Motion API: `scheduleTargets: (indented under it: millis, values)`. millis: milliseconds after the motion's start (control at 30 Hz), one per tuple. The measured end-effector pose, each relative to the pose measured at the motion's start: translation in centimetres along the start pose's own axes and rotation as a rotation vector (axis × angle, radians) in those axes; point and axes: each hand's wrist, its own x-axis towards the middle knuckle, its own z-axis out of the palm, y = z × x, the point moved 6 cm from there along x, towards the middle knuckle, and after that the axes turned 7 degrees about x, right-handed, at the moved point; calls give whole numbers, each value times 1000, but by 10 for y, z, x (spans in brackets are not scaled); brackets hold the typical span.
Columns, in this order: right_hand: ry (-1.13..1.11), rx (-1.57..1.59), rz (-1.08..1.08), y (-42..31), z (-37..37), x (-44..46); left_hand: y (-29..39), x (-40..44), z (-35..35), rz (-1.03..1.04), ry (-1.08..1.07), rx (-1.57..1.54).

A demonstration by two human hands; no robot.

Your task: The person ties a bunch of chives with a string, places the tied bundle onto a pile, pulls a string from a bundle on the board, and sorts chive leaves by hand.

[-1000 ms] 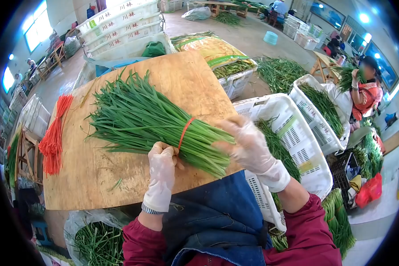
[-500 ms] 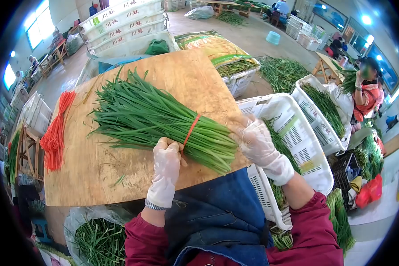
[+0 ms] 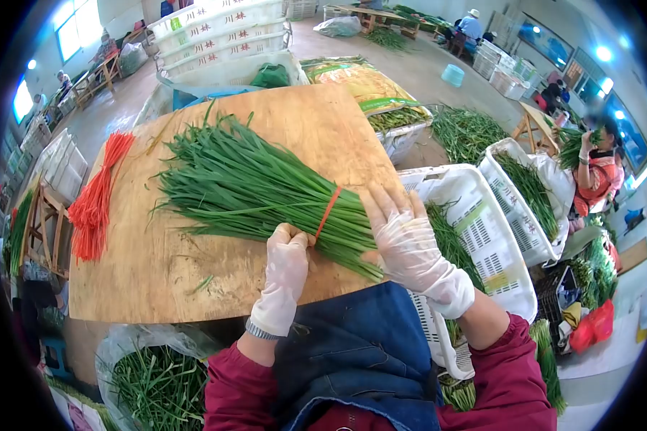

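On plywood tabletop (image 3: 158, 294), chive bundle (image 3: 255, 179) is best squared with right hand (image 3: 408, 246) fingers splayed, red tie (image 3: 328, 211) pinched by left hand (image 3: 286, 262).

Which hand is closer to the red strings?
Left. The left hand is right of the red strings, by the green bundle; the right hand is farther right, at its stalk end.

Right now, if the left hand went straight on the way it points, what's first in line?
The green bundle, near its red band; the left hand seems right against it, though depth is unclear.
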Motion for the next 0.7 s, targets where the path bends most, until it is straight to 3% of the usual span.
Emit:
scheduleTargets:
  millis: [133, 267, 367, 533, 700]
  values:
    - [43, -98, 14, -35, -8, 27, -2, -2, -1, -36, 1, 29]
    - [135, -184, 100, -44, 66, 34, -5, 3, -12, 48, -8, 123]
    - [152, 84, 127, -47, 66, 24, -1, -2, -19, 59, -41, 158]
    - [262, 166, 141, -47, 64, 20, 6, -5, -25, -25, -99, 160]
    - [360, 385, 221, -39, 62, 21, 17, -22, -29, 53, -111, 194]
